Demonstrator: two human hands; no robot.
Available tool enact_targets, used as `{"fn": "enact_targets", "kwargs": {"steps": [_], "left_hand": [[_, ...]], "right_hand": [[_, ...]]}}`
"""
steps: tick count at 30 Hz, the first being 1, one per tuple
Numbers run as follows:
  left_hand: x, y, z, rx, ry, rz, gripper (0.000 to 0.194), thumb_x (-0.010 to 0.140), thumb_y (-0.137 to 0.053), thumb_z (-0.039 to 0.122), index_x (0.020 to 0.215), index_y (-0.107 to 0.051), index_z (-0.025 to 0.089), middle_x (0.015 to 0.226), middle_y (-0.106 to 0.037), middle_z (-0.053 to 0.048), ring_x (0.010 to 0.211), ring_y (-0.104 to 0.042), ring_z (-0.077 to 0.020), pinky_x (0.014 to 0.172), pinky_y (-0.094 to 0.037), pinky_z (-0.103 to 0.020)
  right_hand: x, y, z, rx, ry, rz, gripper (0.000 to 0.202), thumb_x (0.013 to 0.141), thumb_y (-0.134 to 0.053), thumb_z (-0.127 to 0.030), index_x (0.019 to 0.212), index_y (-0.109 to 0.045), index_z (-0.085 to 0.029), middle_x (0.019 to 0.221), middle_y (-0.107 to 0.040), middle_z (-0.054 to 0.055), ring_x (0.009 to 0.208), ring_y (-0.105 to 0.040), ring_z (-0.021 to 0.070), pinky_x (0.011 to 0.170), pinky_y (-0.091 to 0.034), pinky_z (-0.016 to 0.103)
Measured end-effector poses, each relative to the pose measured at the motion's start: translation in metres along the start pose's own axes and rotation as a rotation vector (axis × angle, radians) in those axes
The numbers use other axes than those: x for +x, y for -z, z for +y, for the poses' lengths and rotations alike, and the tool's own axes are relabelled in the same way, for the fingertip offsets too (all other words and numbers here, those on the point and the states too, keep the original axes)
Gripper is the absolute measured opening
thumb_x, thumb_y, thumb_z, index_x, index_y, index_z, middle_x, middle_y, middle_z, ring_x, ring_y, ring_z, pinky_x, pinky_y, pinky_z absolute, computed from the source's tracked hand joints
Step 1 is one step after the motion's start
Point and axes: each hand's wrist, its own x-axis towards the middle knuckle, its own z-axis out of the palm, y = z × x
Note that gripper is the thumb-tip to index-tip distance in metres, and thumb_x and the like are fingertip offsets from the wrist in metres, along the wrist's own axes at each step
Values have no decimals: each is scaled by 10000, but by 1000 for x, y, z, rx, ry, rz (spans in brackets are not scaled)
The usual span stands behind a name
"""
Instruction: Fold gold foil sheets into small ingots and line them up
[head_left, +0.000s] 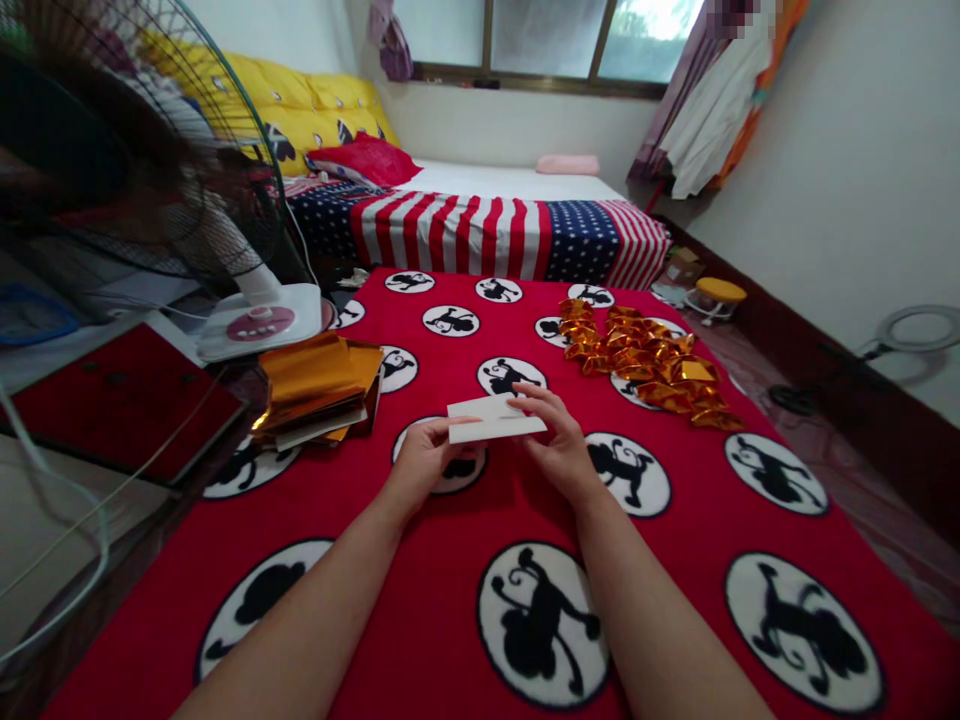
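Observation:
Above the red cloth, a folded sheet of paper (pixel 496 430) shows its white side to me, with a crease running across it. My left hand (pixel 424 455) pinches its left end, thumb and fingers closed on the edge. On the right, my right hand (pixel 559 440) grips the other end, fingers over the far side and thumb near the lower edge. To the left lies a stack of gold foil paper (pixel 319 385), some sheets showing white undersides. Farther right, several folded gold foil pieces (pixel 645 360) sit in rows.
The red cloth (pixel 360 610) with white monkey circles covers the surface before me. A standing fan (pixel 262 315) is at the left, beside a dark red panel (pixel 120 385). Behind are a bed (pixel 480 235) and, at right, a yellow-topped stool (pixel 720 290).

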Motion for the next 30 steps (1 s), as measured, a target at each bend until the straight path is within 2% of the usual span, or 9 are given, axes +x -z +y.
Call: {"fn": "enact_targets", "kwargs": {"steps": [3,6,9,12,17,20,23,27,30], "left_hand": [[0,0,-2,59,-18,-26,430,652,-781,522,872,-773,153,794,-752,-101,713,-698,-211,648,-555,-284],[1,1,-4,205,-76,-20,340,693,-764,477,825,-781,164,822,-756,-87,756,-690,-216,675,-543,-283],[2,1,-6,283,-146,3,248,721,-750,411,812,-786,183,858,-761,-68,805,-686,-223,702,-532,-282],[2,0,-8,232,-165,37,223,731,-741,377,843,-789,190,896,-766,-60,826,-688,-223,744,-534,-293],[2,-2,-11,182,-151,105,233,688,-782,363,830,-793,179,848,-767,-62,766,-688,-211,720,-539,-290],[3,-3,-10,133,-118,131,279,661,-802,373,847,-786,165,826,-768,-63,707,-686,-202,683,-549,-294],[3,-4,-8,105,-138,182,309,641,-814,374,841,-766,143,823,-768,-69,695,-694,-201,671,-561,-296],[5,-4,-8,76,-210,211,333,653,-808,335,893,-715,124,896,-764,-86,788,-716,-210,723,-573,-292],[5,-4,-9,42,-201,207,556,643,-816,309,1129,-614,129,903,-756,-86,798,-722,-210,707,-578,-286]], "right_hand": [[-1,0,-4,38,7,-34,111,822,-669,-293,902,-746,-292,1076,-701,43,1063,-602,228,976,-450,414],[-3,1,-3,82,-105,-98,158,840,-641,-359,805,-737,-239,801,-702,28,779,-622,197,743,-494,327],[-4,0,-1,66,-194,-166,212,826,-635,-389,767,-728,-208,695,-658,6,654,-570,169,620,-451,278],[-3,-4,-1,116,-216,-159,200,814,-639,-383,794,-737,-210,751,-665,9,701,-590,176,634,-467,275],[0,-14,-2,156,-307,81,214,683,-759,-378,642,-671,-187,1131,-620,80,920,-604,211,658,-501,265],[0,-20,-4,312,-445,127,258,650,-785,-377,631,-620,-179,861,-665,47,731,-597,160,622,-483,252],[-2,-26,-8,447,-542,169,282,618,-815,-343,652,-588,-180,616,-603,-27,554,-536,108,551,-445,224],[-3,-31,-12,550,-573,221,351,542,-855,-268,714,-559,-191,707,-677,-18,637,-629,137,609,-500,234],[-2,-32,-13,631,-596,193,513,529,-864,-244,933,-549,-223,807,-720,-8,743,-689,188,685,-550,290]]}}
